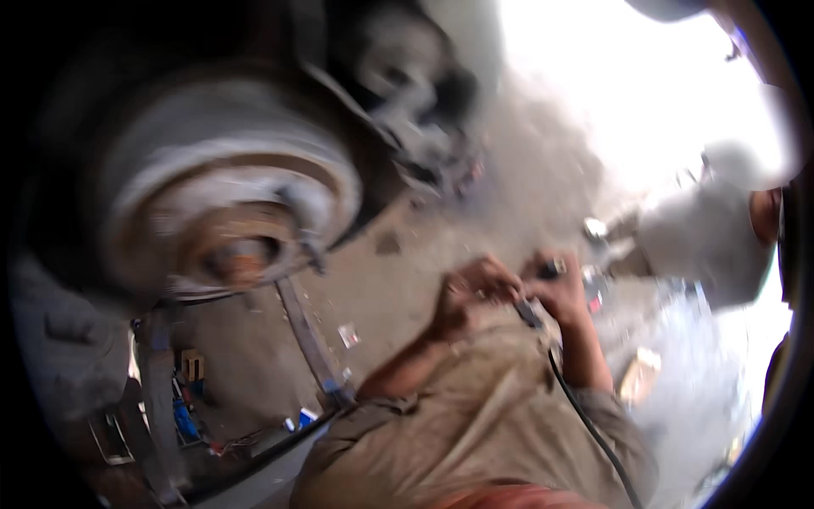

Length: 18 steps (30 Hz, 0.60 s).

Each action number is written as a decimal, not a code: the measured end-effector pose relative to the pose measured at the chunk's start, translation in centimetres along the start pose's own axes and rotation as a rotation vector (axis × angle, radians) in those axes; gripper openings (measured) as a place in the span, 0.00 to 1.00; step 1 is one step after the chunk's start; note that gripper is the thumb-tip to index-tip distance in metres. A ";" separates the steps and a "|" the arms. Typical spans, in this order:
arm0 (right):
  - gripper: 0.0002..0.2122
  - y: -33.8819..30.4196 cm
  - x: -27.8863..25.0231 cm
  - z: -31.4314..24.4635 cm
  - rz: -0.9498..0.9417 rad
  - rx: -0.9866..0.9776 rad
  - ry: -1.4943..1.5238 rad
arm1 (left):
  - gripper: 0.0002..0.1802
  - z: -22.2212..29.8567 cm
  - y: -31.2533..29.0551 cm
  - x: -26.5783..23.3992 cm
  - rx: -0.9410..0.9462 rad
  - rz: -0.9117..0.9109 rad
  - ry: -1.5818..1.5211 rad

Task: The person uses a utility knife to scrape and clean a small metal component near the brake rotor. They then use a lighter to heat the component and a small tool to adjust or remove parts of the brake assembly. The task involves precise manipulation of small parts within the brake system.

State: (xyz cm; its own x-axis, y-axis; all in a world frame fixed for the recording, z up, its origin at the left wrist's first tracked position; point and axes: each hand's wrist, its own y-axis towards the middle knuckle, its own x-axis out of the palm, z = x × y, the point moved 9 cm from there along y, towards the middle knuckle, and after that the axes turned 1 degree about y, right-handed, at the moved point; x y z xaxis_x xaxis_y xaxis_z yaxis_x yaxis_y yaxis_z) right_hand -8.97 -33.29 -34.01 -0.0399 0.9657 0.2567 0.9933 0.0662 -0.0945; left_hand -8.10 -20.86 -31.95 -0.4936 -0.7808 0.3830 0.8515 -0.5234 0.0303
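In front of my chest, my left hand (475, 293) is closed, its fingertips pinched together beside my right hand. What the pinch holds is too blurred to make out. My right hand (561, 293) is curled in a fist, and a small dark piece with a shiny end (553, 269) shows at its fingers. Just below both hands a dark connector-like piece (530, 315) lies against my shirt. A black cable (585, 416) runs from near it down to the lower edge. Up to the left, apart from my hands, a rusty wheel hub with a disc (242, 242) shows its studs.
Blurred mechanical parts (411, 93) hang beyond the hub. Metal stand legs (305, 335) rise below it. On the lower left are blue items (184, 420) and a small wooden-looking block (193, 366). A person in grey clothing (708, 237) is at the right, above a pale block (640, 376).
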 end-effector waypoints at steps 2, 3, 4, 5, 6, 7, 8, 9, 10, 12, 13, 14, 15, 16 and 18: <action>0.09 0.0 -1.0 0.9 0.032 0.030 -0.045 | 0.04 -2.6 0.3 -0.5 -0.119 -0.016 -0.063; 0.08 -0.5 -1.6 1.6 0.060 0.033 -0.086 | 0.03 -4.3 -0.1 -0.6 -0.169 -0.027 0.010; 0.08 -1.1 -1.7 1.0 0.050 0.023 -0.120 | 0.02 -4.5 -0.3 -0.1 -0.188 -0.024 -0.022; 0.07 -1.4 -1.6 0.2 0.053 0.001 -0.123 | 0.02 -5.4 -0.4 -0.1 -0.190 0.012 -0.019; 0.06 -1.4 -1.8 0.6 0.054 0.001 -0.160 | 0.03 -6.1 -0.5 -0.5 -0.141 0.069 0.029; 0.06 -0.9 -2.0 1.2 0.047 0.016 -0.155 | 0.04 -6.8 -0.3 -1.2 -0.135 0.110 -0.016; 0.05 -0.3 -1.8 1.2 -0.004 -0.010 -0.157 | 0.04 -7.4 -0.1 -1.6 -0.137 0.152 -0.070; 0.04 0.0 -1.7 1.8 -0.025 -0.011 -0.167 | 0.05 -7.8 -0.1 -2.2 -0.130 0.180 -0.065; 0.04 0.3 -1.7 1.9 -0.042 -0.011 -0.179 | 0.05 -8.0 -0.1 -2.5 -0.123 0.205 -0.063; 0.04 0.9 -1.2 3.0 -0.106 0.001 -0.198 | 0.08 -8.1 -0.4 -3.4 -0.087 0.230 0.077; 0.05 1.2 -1.3 3.5 -0.132 -0.009 -0.192 | 0.08 -8.4 -0.5 -3.5 -0.097 0.239 0.097; 0.05 1.1 -0.8 4.0 -0.166 -0.010 -0.180 | 0.09 -8.3 -1.3 -3.7 -0.114 0.260 0.118; 0.06 1.1 -0.5 4.6 -0.242 0.023 -0.201 | 0.10 -9.0 -1.8 -4.2 -0.131 0.290 0.079; 0.06 1.1 -0.4 4.9 -0.277 0.042 -0.201 | 0.10 -10.0 -2.4 -4.8 -0.147 0.318 0.040; 0.06 0.7 0.4 5.8 -0.351 0.087 -0.179 | 0.11 -11.0 -4.0 -5.7 -0.169 0.362 0.023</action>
State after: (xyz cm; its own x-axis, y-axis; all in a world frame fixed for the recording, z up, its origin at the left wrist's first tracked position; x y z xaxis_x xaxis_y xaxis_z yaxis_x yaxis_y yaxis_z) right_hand -8.96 -31.43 -39.52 -0.4006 0.9087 0.1172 0.9036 0.4130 -0.1140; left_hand -10.64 -18.14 -44.44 -0.1720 -0.9316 0.3202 0.9312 -0.2598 -0.2556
